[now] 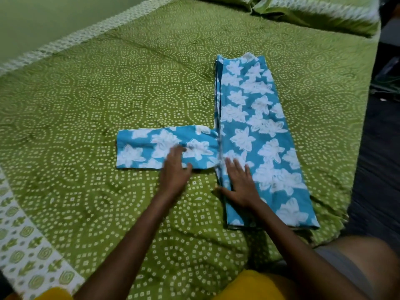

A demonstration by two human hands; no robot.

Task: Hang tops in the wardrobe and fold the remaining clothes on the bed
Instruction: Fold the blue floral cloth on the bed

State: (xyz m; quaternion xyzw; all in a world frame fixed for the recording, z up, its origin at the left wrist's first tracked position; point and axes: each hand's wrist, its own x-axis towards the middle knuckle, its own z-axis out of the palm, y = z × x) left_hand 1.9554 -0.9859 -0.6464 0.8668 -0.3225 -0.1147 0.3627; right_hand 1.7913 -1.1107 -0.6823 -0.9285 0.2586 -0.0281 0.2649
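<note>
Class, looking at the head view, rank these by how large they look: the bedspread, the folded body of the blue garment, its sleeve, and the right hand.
1. Bedspread
2. Garment body
3. Sleeve
4. Right hand, though it lies nearer the camera, so it looks larger than it is.

Far beyond your hands you have two green pillows (320,11) with white trim lying side by side. To the left of your hands runs a pale green wall (43,18). To the right of your hands lies dark floor (381,159), with some dark, blurred items (387,79) on it that can't be identified.
</note>
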